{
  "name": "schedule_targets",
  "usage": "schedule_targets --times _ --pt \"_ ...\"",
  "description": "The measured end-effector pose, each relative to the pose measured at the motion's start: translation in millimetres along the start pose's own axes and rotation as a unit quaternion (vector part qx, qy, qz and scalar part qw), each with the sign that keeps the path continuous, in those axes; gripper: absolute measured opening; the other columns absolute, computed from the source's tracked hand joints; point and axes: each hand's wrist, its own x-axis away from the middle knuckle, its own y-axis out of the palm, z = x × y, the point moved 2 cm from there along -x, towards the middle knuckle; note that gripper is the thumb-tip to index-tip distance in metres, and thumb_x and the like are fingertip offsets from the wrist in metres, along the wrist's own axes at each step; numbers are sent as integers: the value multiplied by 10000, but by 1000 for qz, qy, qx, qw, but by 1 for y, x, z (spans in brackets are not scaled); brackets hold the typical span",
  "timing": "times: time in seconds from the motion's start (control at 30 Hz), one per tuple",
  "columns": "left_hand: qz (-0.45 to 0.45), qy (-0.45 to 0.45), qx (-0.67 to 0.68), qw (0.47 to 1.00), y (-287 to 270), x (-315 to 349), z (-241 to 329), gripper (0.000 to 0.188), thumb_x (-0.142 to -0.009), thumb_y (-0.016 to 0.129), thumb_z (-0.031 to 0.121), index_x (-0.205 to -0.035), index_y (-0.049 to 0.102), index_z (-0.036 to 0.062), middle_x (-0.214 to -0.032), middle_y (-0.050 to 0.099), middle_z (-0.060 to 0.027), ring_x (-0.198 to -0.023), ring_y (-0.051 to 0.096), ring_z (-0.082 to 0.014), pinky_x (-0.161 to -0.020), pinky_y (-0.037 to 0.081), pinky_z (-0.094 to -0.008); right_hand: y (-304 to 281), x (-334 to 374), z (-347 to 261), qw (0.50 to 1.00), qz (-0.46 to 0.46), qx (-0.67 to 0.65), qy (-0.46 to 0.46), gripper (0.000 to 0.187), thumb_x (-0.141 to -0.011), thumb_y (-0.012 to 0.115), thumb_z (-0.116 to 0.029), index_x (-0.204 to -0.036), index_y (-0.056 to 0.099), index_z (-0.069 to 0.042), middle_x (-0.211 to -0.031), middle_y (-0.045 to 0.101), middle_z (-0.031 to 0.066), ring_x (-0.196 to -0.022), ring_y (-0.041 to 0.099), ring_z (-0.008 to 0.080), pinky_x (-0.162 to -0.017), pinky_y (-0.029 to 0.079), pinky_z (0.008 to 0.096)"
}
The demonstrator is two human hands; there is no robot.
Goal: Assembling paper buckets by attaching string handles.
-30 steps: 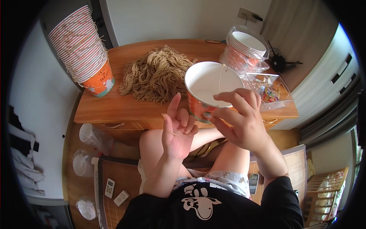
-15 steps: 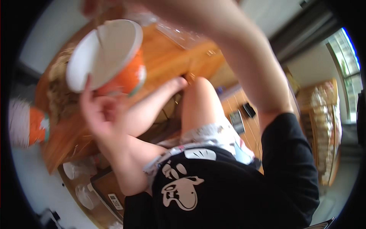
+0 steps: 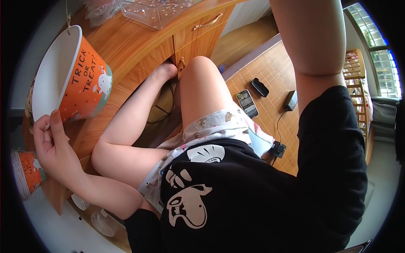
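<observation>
My left hand (image 3: 55, 141) grips the near rim of a paper bucket (image 3: 86, 80), thumb and fingers pinching its edge. The bucket is orange with a green base band, dark lettering, a small white ghost figure and a white inside. It is tilted, its mouth toward the left. A thin twine (image 3: 68, 17) runs up from the far rim. Across the upper right stretches my right arm, and its hand lies beyond the top edge of the picture. Left of my left hand is a stack of matching paper buckets (image 3: 28, 173).
A clear tray with small shiny bits (image 3: 158, 12) and a crumpled plastic bag (image 3: 101, 12) lie on the wooden table (image 3: 139, 46). To my right are a phone (image 3: 247, 103), a black case (image 3: 259, 87) and a black adapter (image 3: 291, 101). Clear plastic cups (image 3: 103, 223) sit lower left.
The bucket has moved left and turned, so its printed side now faces me. My left hand has gone left with it. The right hand has left the picture at the top.
</observation>
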Motion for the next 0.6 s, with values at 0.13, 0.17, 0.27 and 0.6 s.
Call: schedule_targets --times 0.13,0.17,0.27,0.6 --pt "-13 10 51 999 -7 -5 -3 208 -992 726 213 -1030 627 33 -794 638 2 -673 484 -40 -582 341 -192 12 -3 -21 998 -48 47 -11 183 -880 638 -201 -853 749 -58 -796 706 109 -689 667 279 -642 534 381" --pt "16 6 74 997 -2 -3 6 204 -984 727 150 -1129 650 28 -795 666 -2 -704 542 -38 -611 379 -183 14 -7 -28 996 -58 58 -19 175 -872 644 -196 -843 748 -58 -787 705 108 -683 671 281 -631 536 384" --pt "3 94 120 988 15 12 23 273 -968 715 42 -1232 658 5 -783 669 -19 -737 561 -42 -622 395 -184 21 -21 -46 989 -83 106 -53 149 -849 665 -180 -814 743 -58 -759 701 107 -665 682 287 -596 543 394" --pt "-75 -32 430 899 19 88 62 569 -1068 429 551 -916 610 34 -686 564 -1 -586 493 -69 -565 375 -210 107 -12 -102 940 -97 236 -228 151 -735 688 -255 -784 612 -134 -746 605 -23 -673 631 138 -626 459 297"
